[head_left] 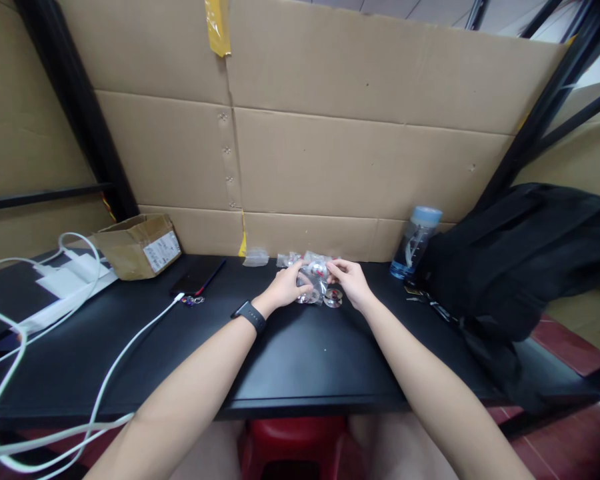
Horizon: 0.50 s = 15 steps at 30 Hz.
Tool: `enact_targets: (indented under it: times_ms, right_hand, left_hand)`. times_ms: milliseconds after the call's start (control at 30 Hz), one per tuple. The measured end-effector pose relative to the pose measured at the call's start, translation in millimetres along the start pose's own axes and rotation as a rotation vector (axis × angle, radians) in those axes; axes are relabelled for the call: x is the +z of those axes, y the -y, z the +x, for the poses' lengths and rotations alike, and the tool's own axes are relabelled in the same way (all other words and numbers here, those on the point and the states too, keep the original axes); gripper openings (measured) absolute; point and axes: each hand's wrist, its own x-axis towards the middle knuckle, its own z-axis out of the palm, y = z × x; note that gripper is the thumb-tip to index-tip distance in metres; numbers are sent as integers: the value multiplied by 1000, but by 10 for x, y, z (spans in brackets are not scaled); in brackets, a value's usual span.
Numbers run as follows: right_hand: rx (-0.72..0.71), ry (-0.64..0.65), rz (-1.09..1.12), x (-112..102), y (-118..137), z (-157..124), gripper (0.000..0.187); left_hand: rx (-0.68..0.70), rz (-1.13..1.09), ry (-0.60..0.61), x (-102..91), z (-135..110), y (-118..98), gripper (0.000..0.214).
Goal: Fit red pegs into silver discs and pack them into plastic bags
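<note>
Between my two hands is a small clear plastic bag (320, 283) with a shiny round metal piece (319, 268) that bears a red mark. My left hand (284, 285), a black watch on its wrist, grips the bag's left side between thumb and fingers. On the other side my right hand (349, 281) pinches the edge by the round piece. Just under the right fingers a similar shiny disc (333, 299) with a red mark lies on the black table (310, 360). More clear bags lie behind the hands, partly hidden by them.
An open cardboard box (135, 248), a dark phone (193, 277) and white cables (130, 353) are on the left. To the right stand a water bottle (414, 243) and a black backpack (510, 260), with keys (414, 293) nearby. A cardboard wall (320, 160) closes the back.
</note>
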Motion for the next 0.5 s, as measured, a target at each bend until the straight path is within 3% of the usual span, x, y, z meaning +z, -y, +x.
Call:
enact_targets:
  times_ms: [500]
  right_hand:
    - [-58,-27,76,27,46,-17,39]
  left_hand:
    - [5,-37,-51,38,-18,-59,61]
